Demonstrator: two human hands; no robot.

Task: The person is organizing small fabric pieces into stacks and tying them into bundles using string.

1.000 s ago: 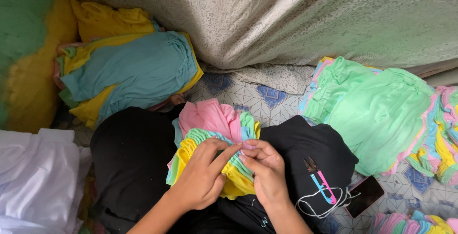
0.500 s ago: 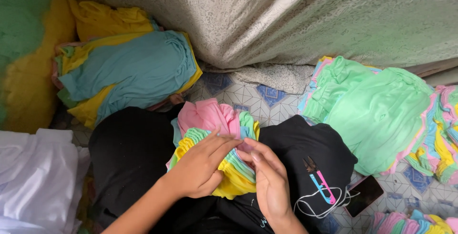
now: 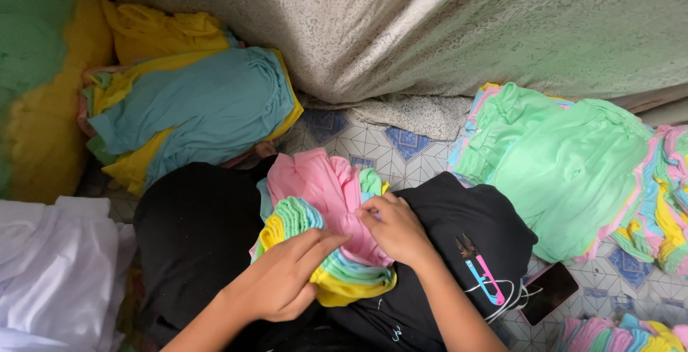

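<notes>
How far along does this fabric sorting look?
Done, it seems: a teal-topped pile lies at the left, a mint-green pile at the right. In hand: the left hand and right hand work on a pastel bundle in the lap, pink on top. Left: that bundle's layers, perhaps also the small pastel bundle at the lower right.

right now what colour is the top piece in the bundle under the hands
Pink top piece, clearest in the head view.

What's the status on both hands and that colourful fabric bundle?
Left hand gripping bundle. Right hand pinching pink top layer. Thread snips lie beside, clear.
</notes>
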